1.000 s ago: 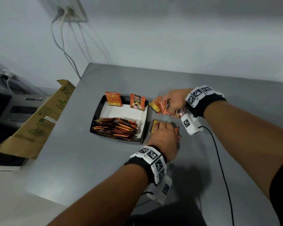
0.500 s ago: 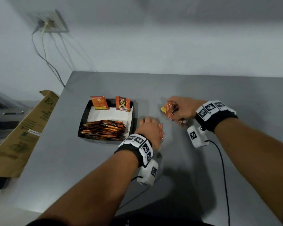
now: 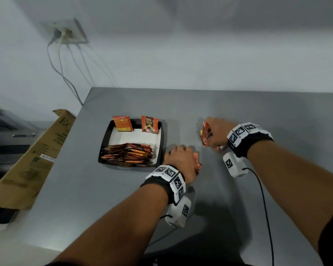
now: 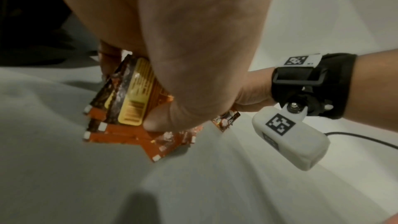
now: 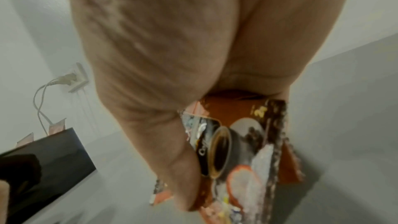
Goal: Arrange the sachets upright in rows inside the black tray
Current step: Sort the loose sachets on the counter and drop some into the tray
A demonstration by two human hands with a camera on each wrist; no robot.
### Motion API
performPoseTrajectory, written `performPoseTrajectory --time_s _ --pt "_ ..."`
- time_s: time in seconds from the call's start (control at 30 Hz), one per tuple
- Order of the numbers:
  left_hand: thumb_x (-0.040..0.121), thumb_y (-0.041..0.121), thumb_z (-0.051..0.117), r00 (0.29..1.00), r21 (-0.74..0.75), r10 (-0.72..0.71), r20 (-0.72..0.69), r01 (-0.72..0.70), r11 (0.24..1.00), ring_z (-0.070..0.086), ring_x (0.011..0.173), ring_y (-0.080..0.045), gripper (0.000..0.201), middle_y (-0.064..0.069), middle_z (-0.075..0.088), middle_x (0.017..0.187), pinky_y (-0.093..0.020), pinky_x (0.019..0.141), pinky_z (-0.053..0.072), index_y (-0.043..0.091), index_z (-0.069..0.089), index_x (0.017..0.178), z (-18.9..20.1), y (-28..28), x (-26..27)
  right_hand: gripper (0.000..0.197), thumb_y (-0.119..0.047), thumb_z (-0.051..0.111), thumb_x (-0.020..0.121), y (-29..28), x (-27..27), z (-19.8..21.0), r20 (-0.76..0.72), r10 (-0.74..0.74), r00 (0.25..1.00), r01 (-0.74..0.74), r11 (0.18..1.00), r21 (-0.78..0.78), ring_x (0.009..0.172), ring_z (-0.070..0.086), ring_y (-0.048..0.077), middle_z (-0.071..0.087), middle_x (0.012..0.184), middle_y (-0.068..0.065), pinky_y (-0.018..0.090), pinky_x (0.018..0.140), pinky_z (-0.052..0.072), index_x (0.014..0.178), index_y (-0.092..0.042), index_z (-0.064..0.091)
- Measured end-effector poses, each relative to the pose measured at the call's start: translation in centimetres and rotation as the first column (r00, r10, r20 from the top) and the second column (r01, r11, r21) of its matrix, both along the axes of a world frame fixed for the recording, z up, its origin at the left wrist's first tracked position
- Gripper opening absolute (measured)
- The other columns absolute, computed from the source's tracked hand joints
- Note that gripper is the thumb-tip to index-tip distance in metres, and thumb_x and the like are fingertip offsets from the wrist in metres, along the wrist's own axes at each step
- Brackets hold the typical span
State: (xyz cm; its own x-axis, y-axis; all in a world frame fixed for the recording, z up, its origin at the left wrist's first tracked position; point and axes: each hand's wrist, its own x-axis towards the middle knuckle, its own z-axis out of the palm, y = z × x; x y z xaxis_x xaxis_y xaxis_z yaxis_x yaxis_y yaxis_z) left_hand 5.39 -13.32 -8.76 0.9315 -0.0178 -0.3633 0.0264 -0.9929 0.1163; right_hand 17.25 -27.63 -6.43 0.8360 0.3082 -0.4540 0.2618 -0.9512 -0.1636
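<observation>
The black tray (image 3: 105,144) sits on the grey table, with a row of orange sachets (image 3: 127,154) packed along its near side. Two sachets (image 3: 123,123) stand upright against its far wall. Just right of the tray, my left hand (image 3: 181,158) grips a bunch of orange sachets (image 4: 129,105) whose lower edges touch the table. Farther right, my right hand (image 3: 217,131) holds another bunch of sachets (image 5: 241,142) on edge on the table. The tray's dark wall (image 5: 49,156) shows at the left of the right wrist view.
A flattened cardboard box (image 3: 33,162) leans off the table's left edge. Cables (image 3: 65,73) hang from a wall socket behind the table. A black cable (image 3: 265,208) runs from my right wrist camera across the table's near right.
My right hand has drawn its sachets to the right, away from the tray. My left hand stays beside the tray on its bunch. The head view has tilted up and shifted.
</observation>
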Motion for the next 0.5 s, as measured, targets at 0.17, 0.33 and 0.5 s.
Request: performPoseTrajectory --time_s 0.17,0.33,0.5 --pt "0.090 0.041 0.062 0.996 -0.260 -0.083 0.020 0.086 0.962 0.066 0.098 -0.030 0.038 -0.007 0.067 0.106 -0.041 0.089 0.050 0.019 0.044 0.115 3.8 0.7 -1.4 0.038 -0.027 0.069 0.075 -0.8 -1.6 0.8 -0.018 0.024 1.000 -0.023 0.998 0.054 0.090 0.064 0.027 0.066 0.103 0.002 0.037 0.082 0.054 0.110 -0.020 0.055" --pt "0.090 0.036 0.046 0.994 -0.572 0.051 0.101 0.016 0.820 0.067 0.081 -0.025 0.025 -0.002 0.068 0.091 -0.042 0.079 0.055 0.017 0.045 0.106 9.9 4.9 -0.7 0.011 -0.004 0.059 0.079 0.3 -3.0 4.0 0.026 -0.049 0.998 0.040 0.961 0.272 0.083 0.065 0.029 0.062 0.078 0.002 0.032 0.069 0.045 0.081 -0.015 0.059" --pt "0.088 0.025 0.062 0.945 -0.463 0.174 0.275 -0.029 0.886 0.063 0.087 -0.024 0.022 -0.002 0.068 0.096 -0.035 0.075 0.050 0.019 0.056 0.109 12.8 13.7 2.1 0.015 -0.021 0.064 0.089 5.6 -5.2 8.9 0.147 -0.152 0.977 0.056 0.856 0.513 0.081 0.057 0.018 0.058 0.086 -0.006 0.027 0.063 0.037 0.099 -0.019 0.055"
